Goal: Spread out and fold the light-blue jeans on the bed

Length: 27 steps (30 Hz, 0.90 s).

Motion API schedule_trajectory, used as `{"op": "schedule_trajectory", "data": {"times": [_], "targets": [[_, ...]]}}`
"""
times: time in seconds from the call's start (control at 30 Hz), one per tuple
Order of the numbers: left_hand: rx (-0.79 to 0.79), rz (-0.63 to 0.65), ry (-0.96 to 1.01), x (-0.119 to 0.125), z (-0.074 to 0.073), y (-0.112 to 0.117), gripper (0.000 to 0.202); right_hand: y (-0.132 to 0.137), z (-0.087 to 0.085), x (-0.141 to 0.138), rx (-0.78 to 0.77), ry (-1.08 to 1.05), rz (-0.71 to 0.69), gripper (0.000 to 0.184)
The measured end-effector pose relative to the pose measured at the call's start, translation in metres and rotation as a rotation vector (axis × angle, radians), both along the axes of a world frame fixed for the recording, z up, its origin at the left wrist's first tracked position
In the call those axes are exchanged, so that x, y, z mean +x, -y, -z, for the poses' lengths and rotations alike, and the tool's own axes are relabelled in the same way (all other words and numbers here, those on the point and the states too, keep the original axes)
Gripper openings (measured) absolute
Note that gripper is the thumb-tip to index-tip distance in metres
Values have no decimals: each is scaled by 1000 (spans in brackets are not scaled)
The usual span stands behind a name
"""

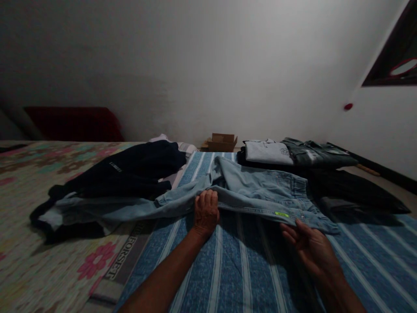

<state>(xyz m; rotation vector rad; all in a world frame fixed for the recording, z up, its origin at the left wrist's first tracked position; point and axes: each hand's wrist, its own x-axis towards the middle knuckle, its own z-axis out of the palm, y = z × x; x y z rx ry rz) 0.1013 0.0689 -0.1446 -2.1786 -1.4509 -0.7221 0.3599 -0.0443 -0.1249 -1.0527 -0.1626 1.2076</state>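
A pair of light blue jeans (257,189) lies across a blue striped blanket (234,265), legs stretched to the left. My left hand (206,211) grips the near edge of the jeans at their middle, fingers curled over the fabric. My right hand (309,244) holds the waistband end at the right, next to a small green tag (282,214). A dark navy garment (130,169) lies behind the jeans' legs at the left.
Folded clothes sit at the back right: a white shirt (269,153), a grey-green garment (317,153) and dark clothing (355,189). A small cardboard box (222,142) stands by the wall. A floral sheet (35,243) covers the left side. A red cushion (74,124) lies far left.
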Motion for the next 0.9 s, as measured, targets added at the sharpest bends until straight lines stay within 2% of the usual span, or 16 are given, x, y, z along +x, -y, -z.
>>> {"op": "schedule_trajectory", "data": {"times": [0.1,0.17,0.27,0.33,0.43,0.5,0.63,0.83,0.9], "targets": [[-24,112,-25,-12,-11,0,36,4,5,3,-5,74,-16,23],[-101,214,-60,-24,-23,8,33,11,10,7,-15,128,-39,28],[-325,367,-172,-43,-39,39,28,29,19,16,-34,208,-69,39],[-542,433,-271,-54,-43,66,26,42,27,20,-65,271,-117,41],[-734,349,-384,-61,-40,102,34,58,36,20,-143,364,-183,39],[-812,315,-408,-59,-37,114,36,62,39,18,-185,395,-185,38],[-851,316,-365,-52,-38,112,28,61,38,24,-196,388,-189,38],[-876,322,-305,-44,-32,106,31,53,37,60,-178,275,-118,41],[-898,312,-293,-39,-29,107,31,48,38,69,-172,308,-72,40]]}}
